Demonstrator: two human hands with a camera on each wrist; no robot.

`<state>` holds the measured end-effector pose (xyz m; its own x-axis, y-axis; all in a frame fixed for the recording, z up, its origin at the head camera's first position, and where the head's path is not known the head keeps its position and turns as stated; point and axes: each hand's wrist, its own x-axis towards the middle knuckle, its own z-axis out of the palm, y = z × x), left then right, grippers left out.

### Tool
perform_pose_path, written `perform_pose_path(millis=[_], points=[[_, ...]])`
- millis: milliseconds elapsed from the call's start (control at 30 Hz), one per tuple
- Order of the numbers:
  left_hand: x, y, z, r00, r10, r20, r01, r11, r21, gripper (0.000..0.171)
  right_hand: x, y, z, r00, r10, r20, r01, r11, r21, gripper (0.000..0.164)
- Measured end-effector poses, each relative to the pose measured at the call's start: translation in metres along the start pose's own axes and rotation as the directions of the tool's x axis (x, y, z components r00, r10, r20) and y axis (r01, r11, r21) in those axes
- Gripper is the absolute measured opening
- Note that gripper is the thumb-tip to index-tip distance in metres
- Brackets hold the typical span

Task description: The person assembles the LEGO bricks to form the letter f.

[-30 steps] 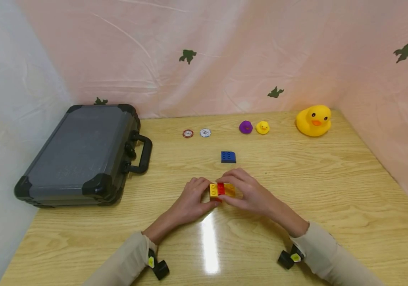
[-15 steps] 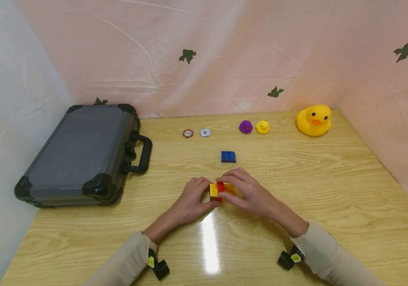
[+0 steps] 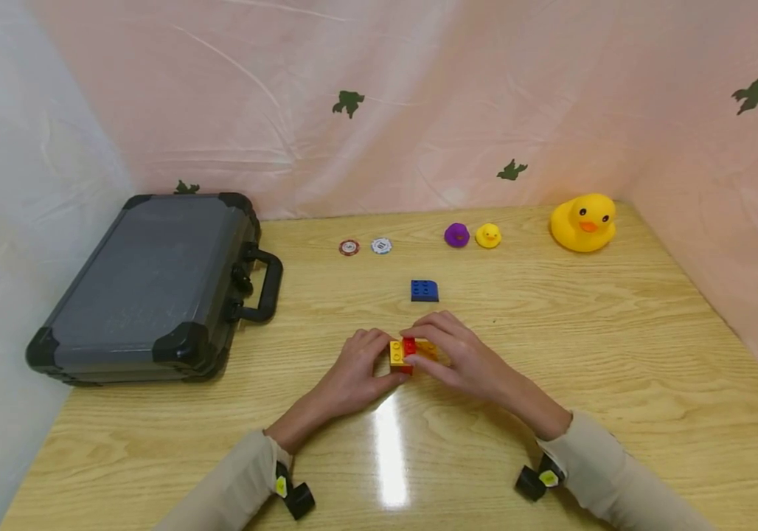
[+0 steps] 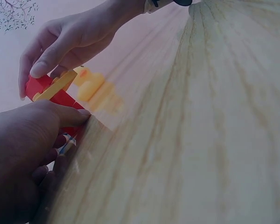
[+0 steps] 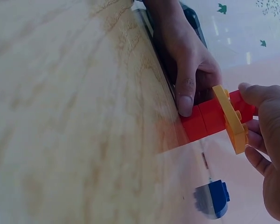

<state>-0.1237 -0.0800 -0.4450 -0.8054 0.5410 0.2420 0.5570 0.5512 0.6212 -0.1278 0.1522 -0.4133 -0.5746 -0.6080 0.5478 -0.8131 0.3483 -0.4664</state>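
Between my hands a small stack of toy building bricks stands on the wooden table. Two red bricks (image 5: 203, 122) make up its lower part. Across them lies a longer yellow brick (image 5: 233, 122), its right end jutting out past the red. On top of the yellow sits another red brick (image 3: 409, 346). My left hand (image 3: 355, 372) grips the lower red bricks between thumb and fingers, low against the table. My right hand (image 3: 461, 356) pinches the top red brick from the right, thumb in front and fingers behind. Its fingers partly cover the yellow brick's right end.
Just behind the stack lies a blue brick (image 3: 424, 291). Farther back are a red-rimmed chip (image 3: 349, 247), a white chip (image 3: 382, 245), a purple duck (image 3: 456, 235), a small yellow duck (image 3: 488, 236) and a large yellow duck (image 3: 582, 223). A grey case (image 3: 147, 276) occupies the left.
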Motion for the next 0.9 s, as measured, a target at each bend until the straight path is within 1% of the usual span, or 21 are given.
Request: perform_pose_path(millis=[333, 700, 900], points=[[-0.0003, 0.0006, -0.0006, 1.000, 0.015, -0.008, -0.015, 1.000, 0.003, 0.039, 0.0022, 0.0004, 0.0001, 1.000, -0.003, 0.013, 0.002, 0.999, 0.039, 0.028], [-0.0006, 0.0010, -0.0010, 1.000, 0.019, -0.011, -0.019, 1.000, 0.006, 0.038, 0.0011, 0.0040, 0.0022, 1.000, -0.024, -0.004, 0.024, 0.998, 0.066, 0.024], [-0.0005, 0.0003, -0.0009, 1.000, 0.020, -0.009, -0.020, 1.000, 0.008, 0.039, 0.0011, 0.0043, 0.0019, 1.000, -0.019, 0.015, 0.017, 0.997, 0.078, 0.024]])
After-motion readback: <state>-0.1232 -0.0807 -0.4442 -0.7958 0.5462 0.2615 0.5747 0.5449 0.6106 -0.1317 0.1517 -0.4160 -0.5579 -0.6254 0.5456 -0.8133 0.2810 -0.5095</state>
